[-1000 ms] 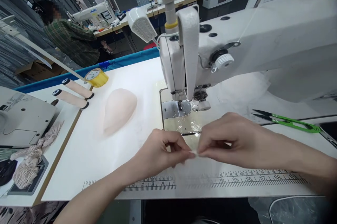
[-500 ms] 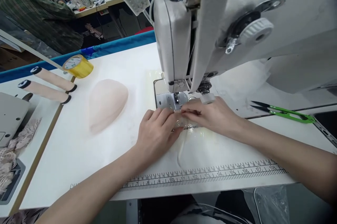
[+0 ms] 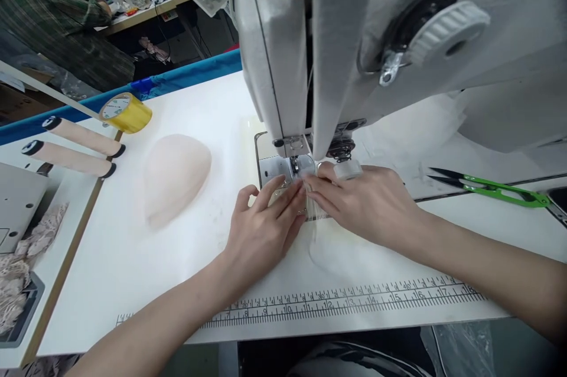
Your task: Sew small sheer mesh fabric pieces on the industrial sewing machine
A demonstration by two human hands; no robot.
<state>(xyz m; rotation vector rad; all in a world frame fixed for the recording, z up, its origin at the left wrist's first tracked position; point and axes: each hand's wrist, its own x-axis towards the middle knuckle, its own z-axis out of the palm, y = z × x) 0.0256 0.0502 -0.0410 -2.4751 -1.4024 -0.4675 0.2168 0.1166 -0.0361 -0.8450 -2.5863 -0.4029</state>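
Both hands meet in front of the presser foot (image 3: pixel 295 165) of a white sewing machine (image 3: pixel 283 64), over its metal needle plate (image 3: pixel 268 169). My left hand (image 3: pixel 261 226) has its fingertips pressed together at a thin translucent strip (image 3: pixel 312 229), while its outer fingers bend apart. From the other side, my right hand (image 3: pixel 370 197) pinches the same strip under the machine's white knob (image 3: pixel 348 169). The strip's loose end trails down the table toward the printed ruler (image 3: pixel 328 304). Fingers hide most of the gripped part.
A pale pink moulded cup (image 3: pixel 177 179) lies left of the hands. Green thread snips (image 3: pixel 500 191) rest at right. Yellow tape (image 3: pixel 136 113) and two thread spools (image 3: pixel 71 158) are at far left, near lace fabric (image 3: pixel 13 276). A co-worker's checked sleeve (image 3: pixel 66 16) shows behind.
My left fingers have lifted and spread somewhat, their tips moving toward the presser foot. My right hand's fingers have straightened along the strip. The camera view has come closer to the machine.
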